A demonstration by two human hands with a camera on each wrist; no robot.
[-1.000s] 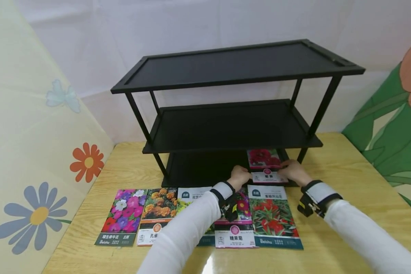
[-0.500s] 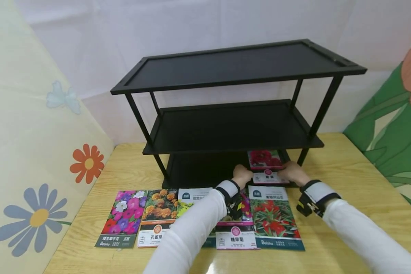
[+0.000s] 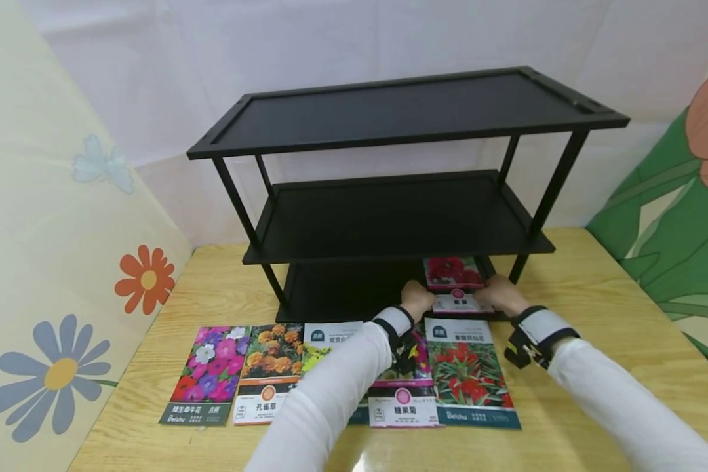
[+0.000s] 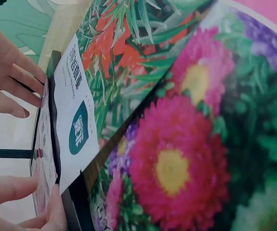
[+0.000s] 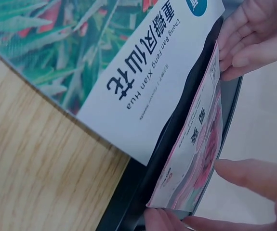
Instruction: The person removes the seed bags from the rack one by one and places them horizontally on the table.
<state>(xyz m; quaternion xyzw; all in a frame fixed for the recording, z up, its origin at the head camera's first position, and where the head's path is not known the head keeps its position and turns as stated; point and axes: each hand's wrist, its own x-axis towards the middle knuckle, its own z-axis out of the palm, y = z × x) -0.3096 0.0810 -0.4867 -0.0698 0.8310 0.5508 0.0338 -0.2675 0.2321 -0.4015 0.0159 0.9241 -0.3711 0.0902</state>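
A seed packet point(image 3: 457, 300) with a dark red flower picture lies at the right end of the rack's bottom shelf point(image 3: 354, 292). Its upper part is hidden under the middle shelf. My left hand point(image 3: 417, 300) touches its left edge, and my right hand point(image 3: 501, 296) is at its right edge. In the right wrist view, the right thumb point(image 5: 246, 175) reaches beside the packet point(image 5: 189, 149), while fingertips point(image 5: 161, 220) meet its near corner. Just in front, a red-flowered seed packet point(image 3: 471, 373) lies with its top edge against the shelf front.
On the wooden table point(image 3: 543, 406), more packets lie in a row: petunia-like flowers point(image 3: 206, 373), orange flowers point(image 3: 269, 367), a partly hidden yellow-flowered one point(image 3: 313, 354), and pink daisies point(image 3: 404, 400). The black rack's middle shelf point(image 3: 389, 216) and top point(image 3: 401, 111) overhang the hands.
Both hands stay at the edges of the dark red packet, which has hardly moved. The left forearm has shifted slightly right, and the head view has moved a little.
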